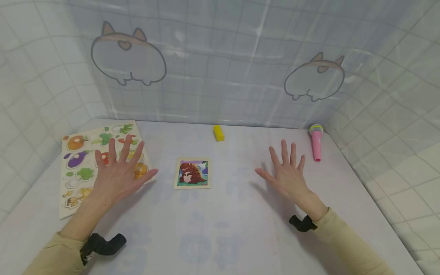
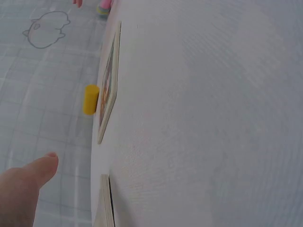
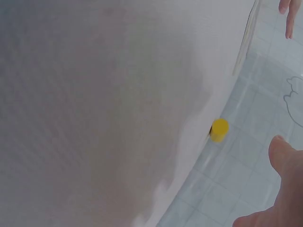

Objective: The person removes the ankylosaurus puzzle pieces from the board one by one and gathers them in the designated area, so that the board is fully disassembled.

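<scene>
My left hand (image 1: 118, 175) is spread, palm down, over the right part of a vegetable puzzle board (image 1: 67, 194) and covers some of its pieces. My right hand (image 1: 290, 181) is also spread above the white table, with nothing in it. Between the hands lies a small square dinosaur puzzle (image 1: 192, 173) in a pale frame. Farther back is a short yellow block (image 1: 218, 133), which looks rounded at its end in the right wrist view. A pink toy microphone (image 1: 317, 143) lies at the back right, beyond my right hand.
A tiled-pattern curtain (image 1: 223, 65) with cartoon animal drawings rises along the table's back edge. Similar white grid-patterned walls (image 1: 405, 133) stand at the left and right sides. Black wrist camera mounts (image 1: 103, 244) sit at both sleeve cuffs.
</scene>
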`<state>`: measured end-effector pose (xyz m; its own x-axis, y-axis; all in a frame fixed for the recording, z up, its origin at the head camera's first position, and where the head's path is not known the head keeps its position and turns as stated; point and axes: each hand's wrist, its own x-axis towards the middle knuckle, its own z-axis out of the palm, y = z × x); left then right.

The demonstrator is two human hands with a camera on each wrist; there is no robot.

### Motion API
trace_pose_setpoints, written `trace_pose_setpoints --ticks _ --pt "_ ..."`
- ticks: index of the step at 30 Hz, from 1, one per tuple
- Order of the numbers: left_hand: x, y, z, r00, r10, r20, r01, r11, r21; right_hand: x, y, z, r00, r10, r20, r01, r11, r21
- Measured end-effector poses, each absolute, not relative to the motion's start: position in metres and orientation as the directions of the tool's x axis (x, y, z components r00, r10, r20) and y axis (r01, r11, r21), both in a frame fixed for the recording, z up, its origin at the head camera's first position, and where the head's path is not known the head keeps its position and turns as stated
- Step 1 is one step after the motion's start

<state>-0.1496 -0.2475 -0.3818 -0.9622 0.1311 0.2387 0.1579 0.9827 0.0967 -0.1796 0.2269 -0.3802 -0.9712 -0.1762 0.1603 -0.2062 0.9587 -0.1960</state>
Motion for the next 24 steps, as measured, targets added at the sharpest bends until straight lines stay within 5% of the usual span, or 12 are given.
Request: trace_pose_setpoints --ticks 13,24 --pt "-0.154 -0.241 -0.381 -0.963 0.141 0.228 0.172 0.978 0.122 -0.177 0.223 -0.379 -0.977 -0.172 0.128 -0.198 0.954 -0.225" --pt "-0.153 -0.202 -0.391 -0.932 0.356 0.065 0.360 0.896 0.259 -0.173 0.184 -0.384 -0.938 -0.260 0.230 -0.342 0.799 -0.494"
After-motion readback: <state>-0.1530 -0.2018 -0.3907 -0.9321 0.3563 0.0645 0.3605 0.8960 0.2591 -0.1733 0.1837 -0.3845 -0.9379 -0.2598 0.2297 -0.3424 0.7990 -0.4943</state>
